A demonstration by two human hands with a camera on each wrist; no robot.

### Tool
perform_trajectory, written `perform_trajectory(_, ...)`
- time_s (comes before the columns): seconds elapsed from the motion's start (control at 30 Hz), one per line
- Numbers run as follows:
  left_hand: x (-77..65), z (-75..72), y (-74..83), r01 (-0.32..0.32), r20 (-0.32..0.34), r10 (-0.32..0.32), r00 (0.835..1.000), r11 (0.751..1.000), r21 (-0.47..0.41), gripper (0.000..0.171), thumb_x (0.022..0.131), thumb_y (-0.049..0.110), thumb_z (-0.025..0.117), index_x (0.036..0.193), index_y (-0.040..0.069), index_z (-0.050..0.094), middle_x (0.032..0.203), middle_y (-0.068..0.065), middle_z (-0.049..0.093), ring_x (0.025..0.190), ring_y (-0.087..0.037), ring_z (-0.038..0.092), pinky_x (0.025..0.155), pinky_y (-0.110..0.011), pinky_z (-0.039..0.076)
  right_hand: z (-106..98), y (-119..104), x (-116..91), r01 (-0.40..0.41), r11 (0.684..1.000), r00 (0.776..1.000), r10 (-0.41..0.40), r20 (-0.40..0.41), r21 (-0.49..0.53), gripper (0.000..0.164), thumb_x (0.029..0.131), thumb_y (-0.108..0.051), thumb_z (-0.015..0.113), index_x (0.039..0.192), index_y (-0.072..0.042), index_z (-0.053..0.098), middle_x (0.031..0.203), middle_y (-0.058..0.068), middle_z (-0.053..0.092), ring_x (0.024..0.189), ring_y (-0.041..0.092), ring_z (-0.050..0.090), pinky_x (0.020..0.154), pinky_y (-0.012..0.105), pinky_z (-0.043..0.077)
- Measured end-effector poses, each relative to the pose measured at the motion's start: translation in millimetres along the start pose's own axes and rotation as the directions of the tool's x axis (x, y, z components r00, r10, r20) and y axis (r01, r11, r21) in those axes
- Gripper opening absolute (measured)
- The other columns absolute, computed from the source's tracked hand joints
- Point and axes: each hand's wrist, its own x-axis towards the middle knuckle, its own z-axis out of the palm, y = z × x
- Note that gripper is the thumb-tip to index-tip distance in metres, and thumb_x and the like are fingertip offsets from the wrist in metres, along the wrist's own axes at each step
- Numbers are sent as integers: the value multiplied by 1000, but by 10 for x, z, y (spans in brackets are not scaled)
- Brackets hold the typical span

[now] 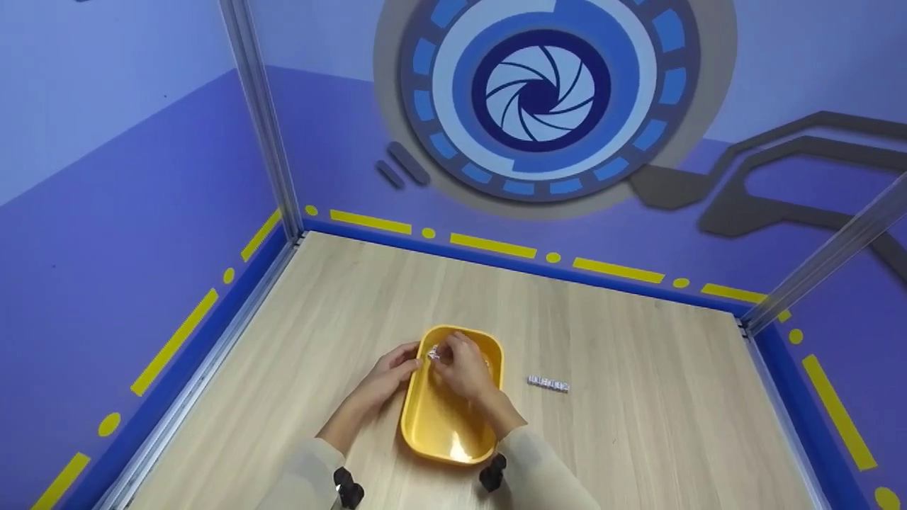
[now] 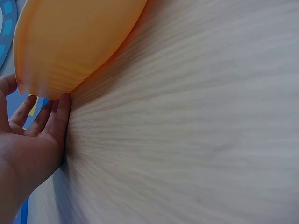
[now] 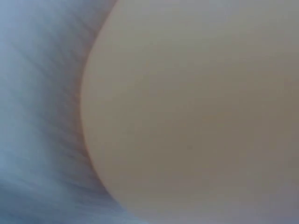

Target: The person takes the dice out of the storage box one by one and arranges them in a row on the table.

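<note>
A deep yellow tray (image 1: 446,425) with rounded corners stands on the wooden table. My left hand (image 1: 386,375) holds its left side, thumb at the rim and the other fingers against the outer wall, as the left wrist view shows the hand (image 2: 35,144) and tray (image 2: 79,42). Inside the far half of the tray, my right hand (image 1: 464,368) reaches down with bent fingers beside small white pieces (image 1: 434,352). Whether its fingertips pinch one is hidden. Only the blurred tray wall (image 3: 187,112) fills most of the right wrist view.
Right of the tray lies a short row of small whitish cubes (image 1: 548,384) with dark marks, set end to end. Blue printed panels (image 1: 496,248) and metal posts (image 1: 266,120) border the wooden table (image 1: 638,425) at the back and sides.
</note>
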Motion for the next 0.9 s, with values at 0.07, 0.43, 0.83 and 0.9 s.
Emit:
perform_trajectory(0.07,-6,1,-4,10,-10,-10,1000,1000,11,50,102,23,56,149,10,43,151,-16,43,131,-32,50,100,-36,50,-76,-26,-13,22,999,1000,-23,11,44,16,85,-16,76,95,-10,65,92,-3,59,82,11,56,74,25,52)
perform_trajectory(0.43,-11,1,9,36,-28,-36,999,999,14,50,103,23,54,150,9,41,152,-12,43,133,-32,48,101,-38,49,-775,198,-223,62,993,998,-61,-18,96,12,93,-22,70,100,-15,63,93,-4,61,85,17,62,73,34,56)
perform_trajectory(0.83,-20,11,24,71,-55,-69,996,996,47,48,103,23,54,149,14,44,150,-7,46,135,-28,47,104,-36,47,-1536,967,-720,-102,995,993,103,-65,11,9,92,-14,71,99,-13,66,92,-4,63,85,14,61,74,35,55)
perform_trajectory(0.9,-18,5,23,70,-52,-68,996,996,53,48,103,24,54,149,14,43,151,-7,45,135,-28,47,103,-36,47,-1612,1090,-797,-109,994,991,107,-81,-17,10,90,-11,73,97,-12,66,91,-2,64,84,14,61,73,35,54)
